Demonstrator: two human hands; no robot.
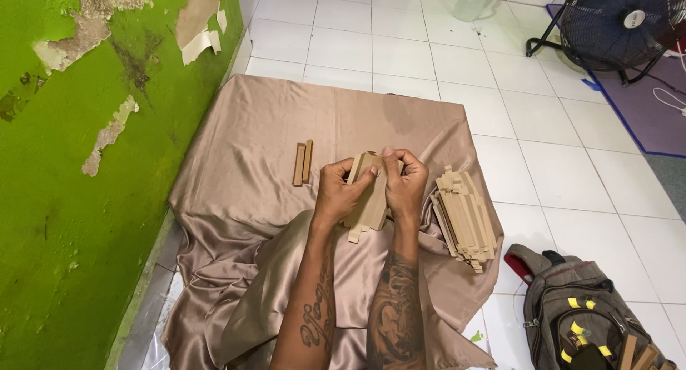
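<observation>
Head view looks down on a beige satin cloth spread over a white tiled floor beside a green wall with peeling paint. Both hands meet at the middle of the cloth around a bundle of flat wooden sticks. The left hand has its fingers curled shut around the bundle's left side, and the right hand clasps the right side with its fingers bent over the top end; the sticks' lower ends jut out below the palms. Just to the right of the hands lies a loose pile of the same wooden sticks on the cloth. Two separate sticks lie side by side to the left, well apart from the hands. A grey backpack rests on the tiles at lower right, and a black floor fan stands at upper right.
</observation>
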